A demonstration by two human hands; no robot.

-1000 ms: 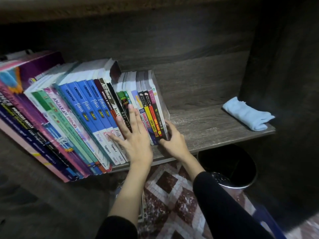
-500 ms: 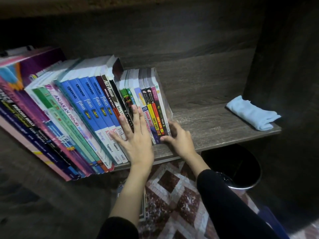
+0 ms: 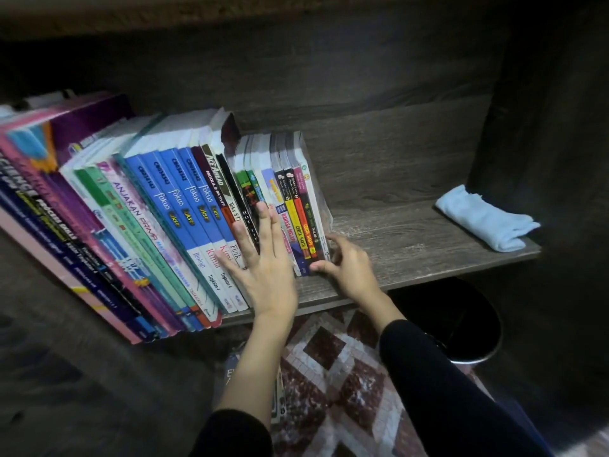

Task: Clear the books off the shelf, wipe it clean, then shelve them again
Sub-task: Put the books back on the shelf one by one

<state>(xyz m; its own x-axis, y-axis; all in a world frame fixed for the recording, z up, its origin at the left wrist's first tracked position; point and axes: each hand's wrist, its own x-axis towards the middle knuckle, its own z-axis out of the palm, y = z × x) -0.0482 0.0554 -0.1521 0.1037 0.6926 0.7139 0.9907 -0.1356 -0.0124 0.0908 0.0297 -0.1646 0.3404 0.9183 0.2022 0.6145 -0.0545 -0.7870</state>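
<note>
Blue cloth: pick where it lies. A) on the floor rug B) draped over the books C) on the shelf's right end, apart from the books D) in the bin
C: the blue cloth lies folded on the shelf at its right end, clear of the books.

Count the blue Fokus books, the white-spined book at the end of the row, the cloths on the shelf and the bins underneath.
Blue Fokus books: 4
White-spined end book: 1
Light blue cloth: 1
Black bin: 1
Total: 7
</note>
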